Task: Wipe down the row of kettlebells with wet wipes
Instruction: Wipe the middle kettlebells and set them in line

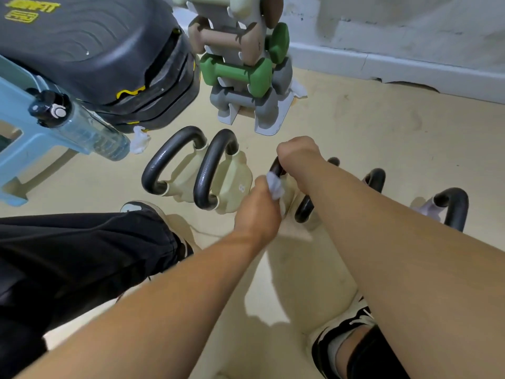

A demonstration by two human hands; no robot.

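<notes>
Right hand (299,157) curled tight round the top of the black handle of the third kettlebell (305,210), just right of frame centre. Left hand (257,212) at 8 o'clock of it, fingers bunched round a crumpled wet wipe (275,187) held against the cream body near the handle's base.

At 9 o'clock of the gripped one, touching each other: first kettlebell (177,187) and second kettlebell (235,184), both cream with black handles, the second marked 8. At 3 o'clock, fourth kettlebell (376,178), mostly hidden behind the right forearm, then fifth kettlebell (452,207) with a lilac body. All standing on the beige floor (369,127).

Toward 12 o'clock, a loaded dumbbell rack (246,64). At 10 o'clock, a clear water bottle (87,129) on a blue stool (16,110), with a crumpled white wipe (140,140) on the floor just beside.
</notes>
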